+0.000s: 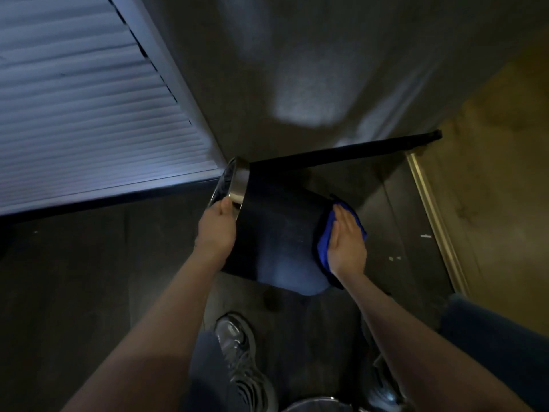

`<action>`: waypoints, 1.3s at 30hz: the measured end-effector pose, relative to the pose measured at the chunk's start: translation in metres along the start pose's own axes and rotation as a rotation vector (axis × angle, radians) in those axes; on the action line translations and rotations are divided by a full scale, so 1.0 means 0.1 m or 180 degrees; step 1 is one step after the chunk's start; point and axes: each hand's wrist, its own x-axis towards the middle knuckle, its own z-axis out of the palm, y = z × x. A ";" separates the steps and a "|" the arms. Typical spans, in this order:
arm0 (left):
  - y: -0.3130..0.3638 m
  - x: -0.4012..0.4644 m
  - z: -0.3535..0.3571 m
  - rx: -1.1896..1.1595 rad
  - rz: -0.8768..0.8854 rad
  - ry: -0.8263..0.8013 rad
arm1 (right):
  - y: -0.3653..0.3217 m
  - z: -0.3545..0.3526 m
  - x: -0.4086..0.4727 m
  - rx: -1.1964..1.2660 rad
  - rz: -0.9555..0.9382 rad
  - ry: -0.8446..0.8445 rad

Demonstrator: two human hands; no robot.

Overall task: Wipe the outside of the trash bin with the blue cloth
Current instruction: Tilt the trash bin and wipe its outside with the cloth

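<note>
My left hand (218, 230) gripping the tilted trash bin (276, 230) by its metal rim (239, 182), my right hand (346, 242) flat, fingers straight, pressing the blue cloth (323, 242) against its base end

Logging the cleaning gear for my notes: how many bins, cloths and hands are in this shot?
Trash bin: 1, tipped on its side, left hand gripping its metal rim
Blue cloth: 1, under the right hand
Hands: 2
Total: 4
</note>
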 end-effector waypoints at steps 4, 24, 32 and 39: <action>0.08 -0.03 0.09 -0.0005 0.0080 0.0116 | -0.26 0.12 0.02 -0.0120 0.0861 0.0378; 0.10 0.01 0.12 0.0105 0.0036 0.0052 | -0.35 0.08 -0.18 -0.0626 -0.1852 0.0035; 0.10 0.04 0.09 0.0121 0.0049 0.0054 | 0.05 0.02 0.03 -0.0190 -0.0791 0.0136; 0.11 0.01 0.03 -0.0145 0.0279 -0.0371 | 0.02 -0.03 0.31 0.0172 -0.0282 0.0005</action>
